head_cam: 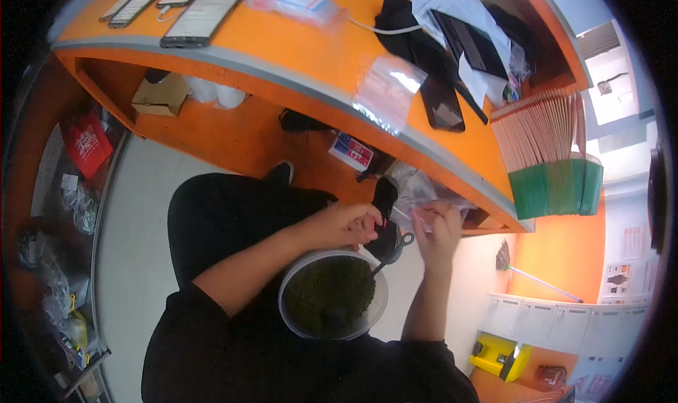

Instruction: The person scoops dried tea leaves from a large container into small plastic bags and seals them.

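A round translucent plastic tub [286, 318] rests on my lap, holding dark green loose material [331, 292]. A dark spoon [393, 254] with a ring at its handle's end leans over the tub's right rim. Above the tub's far rim is my left hand [352, 225], its fingers curled; whether something is between them is hidden. My right hand [440, 228] is raised to the right of the spoon. Its thumb and fingers appear to pinch a thin clear plastic bag [407, 216], whose outline blurs into other clear plastic behind it.
An orange desk [318, 58] with a grey edge spans the far side, bearing phones [204, 16], a clear plastic packet [389, 90] and a stack of green-and-pink packets [551, 159]. Below it are a cardboard box [160, 93], a printed box [352, 151] and plastic bags [413, 183].
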`<state>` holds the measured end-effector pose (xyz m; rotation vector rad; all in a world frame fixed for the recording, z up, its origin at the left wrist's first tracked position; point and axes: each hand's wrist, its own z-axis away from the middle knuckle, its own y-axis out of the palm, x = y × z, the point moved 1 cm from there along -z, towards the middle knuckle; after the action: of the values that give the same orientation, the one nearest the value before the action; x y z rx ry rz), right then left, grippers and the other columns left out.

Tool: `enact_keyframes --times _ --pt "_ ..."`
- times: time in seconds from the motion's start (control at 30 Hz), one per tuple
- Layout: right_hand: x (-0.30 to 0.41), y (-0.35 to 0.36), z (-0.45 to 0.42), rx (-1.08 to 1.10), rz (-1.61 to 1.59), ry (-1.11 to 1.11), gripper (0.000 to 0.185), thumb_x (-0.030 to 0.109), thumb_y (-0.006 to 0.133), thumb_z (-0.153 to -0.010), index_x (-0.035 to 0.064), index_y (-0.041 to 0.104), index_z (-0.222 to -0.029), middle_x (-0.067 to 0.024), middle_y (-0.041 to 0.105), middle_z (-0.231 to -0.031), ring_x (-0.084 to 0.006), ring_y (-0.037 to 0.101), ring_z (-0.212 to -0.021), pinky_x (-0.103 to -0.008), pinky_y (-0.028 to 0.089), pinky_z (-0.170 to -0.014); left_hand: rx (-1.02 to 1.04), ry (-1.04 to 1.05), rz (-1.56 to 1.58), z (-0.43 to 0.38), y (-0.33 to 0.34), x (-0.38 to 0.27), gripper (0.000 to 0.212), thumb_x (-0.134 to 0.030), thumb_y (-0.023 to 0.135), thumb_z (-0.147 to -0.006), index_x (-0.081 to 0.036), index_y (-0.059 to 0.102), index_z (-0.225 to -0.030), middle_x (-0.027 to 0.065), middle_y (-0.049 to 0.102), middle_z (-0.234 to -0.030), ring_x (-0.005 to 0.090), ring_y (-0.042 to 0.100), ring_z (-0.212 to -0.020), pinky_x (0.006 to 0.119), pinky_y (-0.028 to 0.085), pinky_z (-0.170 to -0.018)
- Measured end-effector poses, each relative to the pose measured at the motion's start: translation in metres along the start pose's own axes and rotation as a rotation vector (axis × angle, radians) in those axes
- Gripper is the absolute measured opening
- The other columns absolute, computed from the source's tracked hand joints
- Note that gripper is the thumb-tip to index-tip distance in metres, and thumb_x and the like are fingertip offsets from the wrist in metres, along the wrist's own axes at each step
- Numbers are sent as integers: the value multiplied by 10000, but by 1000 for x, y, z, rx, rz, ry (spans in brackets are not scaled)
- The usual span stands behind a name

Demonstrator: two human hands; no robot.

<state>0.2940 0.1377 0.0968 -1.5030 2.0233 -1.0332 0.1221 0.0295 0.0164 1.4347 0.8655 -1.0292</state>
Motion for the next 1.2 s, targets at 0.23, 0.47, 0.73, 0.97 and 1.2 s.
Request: enact_keyframes --times 0.23,0.47,0.73,0.97,1.2 --pt "17 44 59 -47 -241 324 188 4 739 -656 45 594 -768 -107 569 -856 -253 564 -774 -335 453 -651 -2 -10 -235 -10 9 -6 192 -166 620 -862 -3 566 -948 77 614 -772 128 628 -627 241 503 -544" --pt "8 51 64 -4 -317 305 164 20 693 -712 12 537 -762 -116 564 -877 -225 551 -754 -295 437 -608 -79 -24 -385 -16 12 -2 152 -139 561 -882 9 565 -849 82 635 -731 122 624 -599 256 508 -552" --pt "2 53 66 146 -713 527 133 125 615 -807 6 558 -815 -103 559 -851 -197 528 -723 -290 419 -616 -16 37 -450 -16 11 1 136 -159 579 -860 -24 570 -874 67 613 -702 146 627 -604 278 505 -567" --pt "7 56 60 416 -752 479 202 179 561 -865 -23 562 -856 -138 600 -749 -204 579 -671 -312 444 -614 79 109 -593 -17 6 -1 185 -212 551 -872 -34 576 -826 88 574 -759 191 621 -645 307 480 -596" --pt "0 58 68 466 -774 621 128 111 566 -820 -8 581 -866 -118 579 -683 -178 545 -583 -297 418 -528 69 9 -626 -8 5 -28 193 -221 550 -856 -35 579 -814 112 582 -766 230 624 -661 339 480 -627"
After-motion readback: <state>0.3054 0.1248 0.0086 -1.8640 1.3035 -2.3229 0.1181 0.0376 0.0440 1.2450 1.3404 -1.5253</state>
